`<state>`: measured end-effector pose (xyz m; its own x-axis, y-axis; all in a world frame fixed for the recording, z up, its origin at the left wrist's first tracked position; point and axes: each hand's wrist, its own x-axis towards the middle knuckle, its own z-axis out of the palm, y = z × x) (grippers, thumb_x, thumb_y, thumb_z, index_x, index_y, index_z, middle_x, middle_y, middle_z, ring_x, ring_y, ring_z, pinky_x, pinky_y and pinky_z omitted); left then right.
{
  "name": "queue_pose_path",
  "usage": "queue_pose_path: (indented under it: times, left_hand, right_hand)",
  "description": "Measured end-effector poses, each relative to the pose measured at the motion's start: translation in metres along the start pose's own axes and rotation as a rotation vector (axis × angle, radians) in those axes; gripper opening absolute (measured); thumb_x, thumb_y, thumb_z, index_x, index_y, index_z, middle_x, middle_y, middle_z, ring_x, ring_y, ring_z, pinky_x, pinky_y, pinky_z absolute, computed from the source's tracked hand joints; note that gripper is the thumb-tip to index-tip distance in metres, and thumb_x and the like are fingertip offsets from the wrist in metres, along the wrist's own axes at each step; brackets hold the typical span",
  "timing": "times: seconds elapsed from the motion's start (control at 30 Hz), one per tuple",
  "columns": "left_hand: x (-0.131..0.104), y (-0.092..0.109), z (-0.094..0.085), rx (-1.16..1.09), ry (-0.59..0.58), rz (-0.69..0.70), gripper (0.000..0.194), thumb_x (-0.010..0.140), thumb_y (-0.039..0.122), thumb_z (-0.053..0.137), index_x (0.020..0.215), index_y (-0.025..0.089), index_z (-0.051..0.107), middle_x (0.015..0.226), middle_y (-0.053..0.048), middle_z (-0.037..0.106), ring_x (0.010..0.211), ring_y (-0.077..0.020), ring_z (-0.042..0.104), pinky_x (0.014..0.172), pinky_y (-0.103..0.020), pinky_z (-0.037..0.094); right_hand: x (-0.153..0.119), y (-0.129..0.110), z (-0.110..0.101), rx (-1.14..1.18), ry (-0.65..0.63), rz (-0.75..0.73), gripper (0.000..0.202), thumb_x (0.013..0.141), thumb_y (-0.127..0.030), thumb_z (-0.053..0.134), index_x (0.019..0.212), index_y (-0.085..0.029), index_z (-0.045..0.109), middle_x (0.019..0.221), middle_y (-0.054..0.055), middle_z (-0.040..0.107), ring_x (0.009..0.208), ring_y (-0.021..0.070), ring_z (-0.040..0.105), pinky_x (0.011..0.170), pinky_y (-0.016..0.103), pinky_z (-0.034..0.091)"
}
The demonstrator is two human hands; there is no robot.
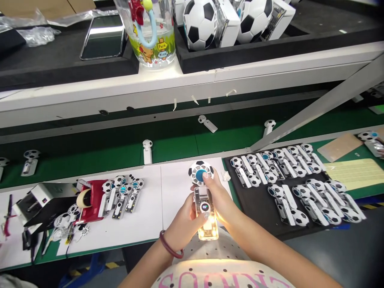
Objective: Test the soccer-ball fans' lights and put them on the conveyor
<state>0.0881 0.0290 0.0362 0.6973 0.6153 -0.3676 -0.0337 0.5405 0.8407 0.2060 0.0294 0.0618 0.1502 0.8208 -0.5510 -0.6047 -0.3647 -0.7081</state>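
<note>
A handheld device with a soccer-ball-patterned round head [201, 174] and a clear body is held upright over the table's front edge. Its lower body glows warm yellow, and a small round display reads about 100. My left hand [187, 224] wraps the body from the left, thumb near the display; a dark red band is on that wrist. My right hand [220, 196] grips it from the right, thumb on the head's blue centre. Beneath the head lies white paper [177, 180]. Several similar devices [120, 192] rest to the left.
A black foam tray [255, 204] holds several devices at right. A red tape dispenser [94, 200] and tools stand left. Behind, devices lie on a green belt [177, 148]. A shelf [192, 82] above bears a cup [156, 44], phone [103, 38] and ball-patterned units. Another person's hand [381, 148] shows far right.
</note>
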Motion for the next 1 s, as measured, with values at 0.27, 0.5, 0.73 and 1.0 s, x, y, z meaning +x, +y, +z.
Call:
queue_pose_path:
  times: [0.27, 0.5, 0.73, 1.0]
  left_hand:
    - [0.001, 0.003, 0.002, -0.005, -0.032, 0.024, 0.050, 0.078, 0.029, 0.057, 0.122, 0.019, 0.034, 0.126, -0.010, 0.044, 0.115, -0.0234, 0.042, 0.095, -0.036, 0.035]
    - [-0.002, 0.007, 0.000, -0.041, -0.080, -0.016, 0.059, 0.075, 0.023, 0.061, 0.124, 0.020, 0.029, 0.119, -0.010, 0.046, 0.107, -0.0215, 0.047, 0.091, -0.036, 0.039]
    - [-0.008, 0.019, -0.001, -0.048, -0.217, -0.053, 0.061, 0.075, 0.023, 0.059, 0.127, 0.023, 0.026, 0.116, -0.010, 0.047, 0.098, -0.0220, 0.053, 0.083, -0.038, 0.046]
    - [-0.008, 0.006, -0.002, 0.137, -0.263, -0.107, 0.063, 0.070, 0.018, 0.060, 0.127, 0.020, 0.032, 0.102, -0.007, 0.053, 0.089, -0.0209, 0.055, 0.080, -0.039, 0.046]
  right_hand:
    - [-0.002, -0.003, -0.002, -0.018, -0.007, -0.032, 0.043, 0.076, -0.050, 0.054, 0.110, -0.028, 0.040, 0.076, -0.001, 0.059, 0.068, 0.0162, 0.058, 0.056, 0.027, 0.046]
    - [-0.003, -0.008, -0.008, -0.056, -0.071, -0.058, 0.042, 0.077, -0.044, 0.056, 0.111, -0.029, 0.039, 0.084, -0.001, 0.058, 0.082, 0.0164, 0.056, 0.068, 0.028, 0.045]
    - [-0.008, -0.008, -0.036, -0.243, -0.357, 0.194, 0.040, 0.067, -0.038, 0.067, 0.100, -0.018, 0.055, 0.077, 0.001, 0.059, 0.066, 0.0149, 0.055, 0.058, 0.027, 0.042]
    - [-0.009, 0.004, -0.047, 0.001, -0.470, 0.286, 0.030, 0.069, -0.032, 0.063, 0.093, -0.015, 0.062, 0.079, 0.005, 0.063, 0.072, 0.0185, 0.060, 0.070, 0.032, 0.045]
